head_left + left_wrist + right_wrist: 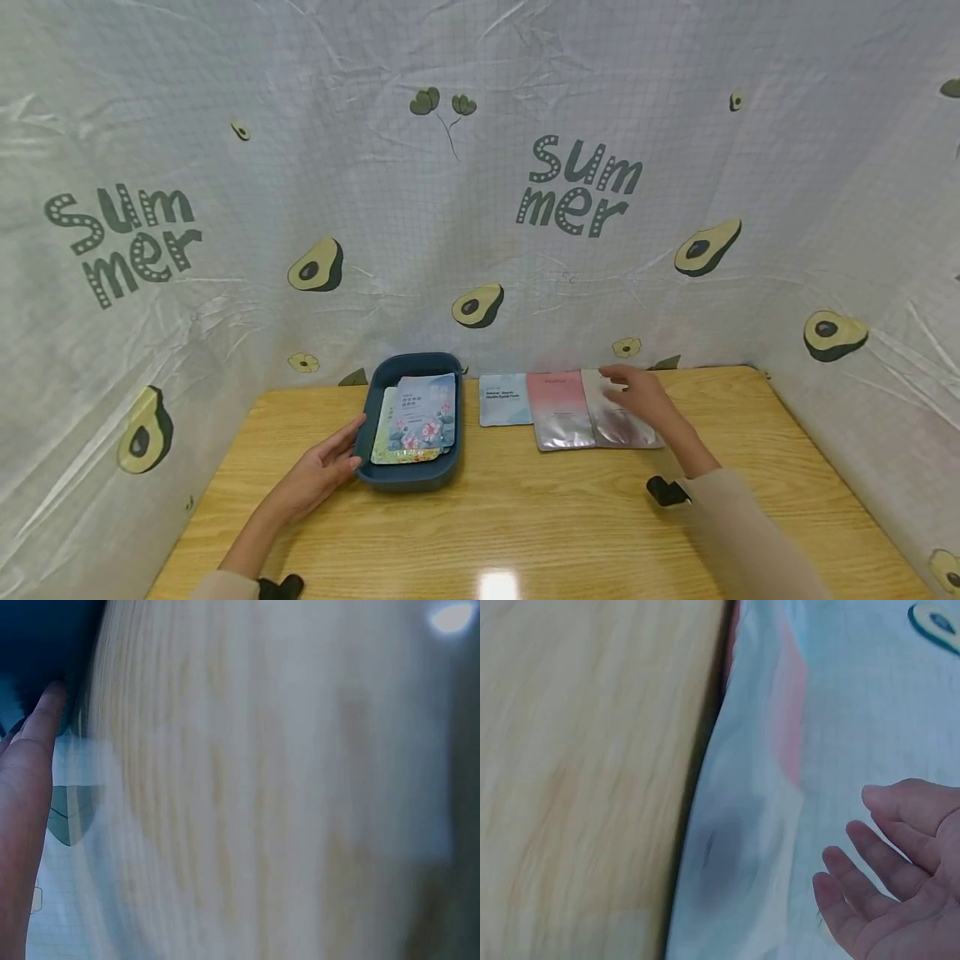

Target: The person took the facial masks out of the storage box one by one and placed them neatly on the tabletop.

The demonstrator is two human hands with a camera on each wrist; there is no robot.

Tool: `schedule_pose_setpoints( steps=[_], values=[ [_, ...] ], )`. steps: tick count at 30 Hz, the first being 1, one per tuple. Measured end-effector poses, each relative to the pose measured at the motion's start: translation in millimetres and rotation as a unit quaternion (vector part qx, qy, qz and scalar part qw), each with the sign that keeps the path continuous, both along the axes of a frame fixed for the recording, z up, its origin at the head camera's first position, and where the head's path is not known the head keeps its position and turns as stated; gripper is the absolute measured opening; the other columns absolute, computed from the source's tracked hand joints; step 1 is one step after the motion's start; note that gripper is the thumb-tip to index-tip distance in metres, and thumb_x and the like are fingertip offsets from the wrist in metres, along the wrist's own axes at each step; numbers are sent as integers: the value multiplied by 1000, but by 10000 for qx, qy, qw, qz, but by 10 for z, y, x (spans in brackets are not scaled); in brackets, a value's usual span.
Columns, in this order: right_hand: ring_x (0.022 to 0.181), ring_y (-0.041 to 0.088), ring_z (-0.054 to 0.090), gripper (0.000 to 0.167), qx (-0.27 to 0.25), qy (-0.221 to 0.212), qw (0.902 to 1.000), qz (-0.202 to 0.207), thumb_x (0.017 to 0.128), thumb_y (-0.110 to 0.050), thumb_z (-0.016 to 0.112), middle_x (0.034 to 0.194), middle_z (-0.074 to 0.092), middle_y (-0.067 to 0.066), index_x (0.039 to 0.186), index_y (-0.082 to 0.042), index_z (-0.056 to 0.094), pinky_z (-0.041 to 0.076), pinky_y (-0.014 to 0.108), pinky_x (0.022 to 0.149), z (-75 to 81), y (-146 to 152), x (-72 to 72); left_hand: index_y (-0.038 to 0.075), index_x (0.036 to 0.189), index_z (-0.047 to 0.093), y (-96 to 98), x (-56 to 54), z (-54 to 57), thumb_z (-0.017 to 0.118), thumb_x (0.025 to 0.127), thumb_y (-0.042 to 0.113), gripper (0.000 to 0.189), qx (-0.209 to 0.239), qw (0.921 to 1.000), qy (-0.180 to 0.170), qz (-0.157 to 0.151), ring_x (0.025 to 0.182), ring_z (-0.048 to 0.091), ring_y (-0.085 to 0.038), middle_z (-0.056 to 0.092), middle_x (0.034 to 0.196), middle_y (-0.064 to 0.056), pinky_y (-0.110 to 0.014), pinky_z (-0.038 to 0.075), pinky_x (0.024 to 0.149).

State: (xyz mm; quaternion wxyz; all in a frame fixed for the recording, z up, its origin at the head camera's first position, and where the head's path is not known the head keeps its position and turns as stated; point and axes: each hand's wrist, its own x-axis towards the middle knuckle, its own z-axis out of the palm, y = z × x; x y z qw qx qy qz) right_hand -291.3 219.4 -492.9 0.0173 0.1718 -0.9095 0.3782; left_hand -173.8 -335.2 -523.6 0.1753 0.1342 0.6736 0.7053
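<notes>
In the head view my left hand (pixel 318 477) touches the left side of a dark blue plastic basket (pixel 408 481), its fingers extended along the wall. Inside lie flat sachets: a blue floral sachet (pixel 422 410) on top of a green-yellow sachet (pixel 384 437). My right hand (pixel 636 397) hovers over a silver sachet (pixel 618 429) on the right, partly covering it. In the right wrist view its loosely bent fingers (pixel 851 881) stand apart from the sachet and hold nothing. To the left of the silver one lie a pink-and-silver sachet (pixel 562 412) and a light blue sachet (pixel 505 400).
Everything lies on a light wooden table (pixel 555 517). Behind and at the sides hangs a white curtain (pixel 390 250) printed with avocados and the word summer, meeting the table's back edge just behind the sachets and basket.
</notes>
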Motion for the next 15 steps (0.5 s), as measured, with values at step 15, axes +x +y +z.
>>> schedule_pose_setpoints(
  steps=[15],
  values=[
    [120, 36, 64, 41, -854, -89, 9941, 658, 101, -13, 64, 131, 66, 20, 138, 3, 59, 53, 49, 99, 257, -869, -14, 13, 165, 9, 4, 1, 17, 48, 108, 4, 70, -185, 9997, -134, 79, 140, 35, 6, -2, 169, -20, -20, 42, 106]
  ],
)
